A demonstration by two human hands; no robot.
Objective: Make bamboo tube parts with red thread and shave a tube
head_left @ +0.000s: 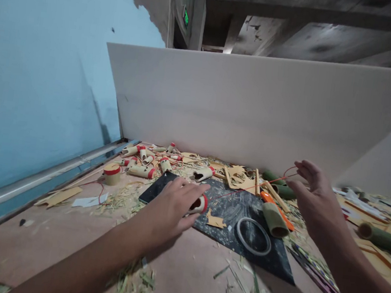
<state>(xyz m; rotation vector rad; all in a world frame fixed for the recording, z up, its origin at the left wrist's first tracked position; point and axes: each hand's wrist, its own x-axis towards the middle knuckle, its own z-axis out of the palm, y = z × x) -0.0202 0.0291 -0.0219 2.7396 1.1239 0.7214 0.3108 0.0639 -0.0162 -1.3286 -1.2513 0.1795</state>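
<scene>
The left hand [177,206] gripped a red-ended bamboo tube [204,203] over the black mat [278,262], fingers curled around it. Raised to the right of the mat, the right hand [312,194] pinched a red cord [275,180] stretching back above the mat toward the tube. A pale ring [256,253] lay on the mat.

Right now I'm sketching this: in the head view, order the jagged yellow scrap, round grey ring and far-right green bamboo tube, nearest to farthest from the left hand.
1. Jagged yellow scrap, just right of the left hand.
2. Round grey ring, right of the scrap.
3. Green bamboo tube, at the far right.
</scene>
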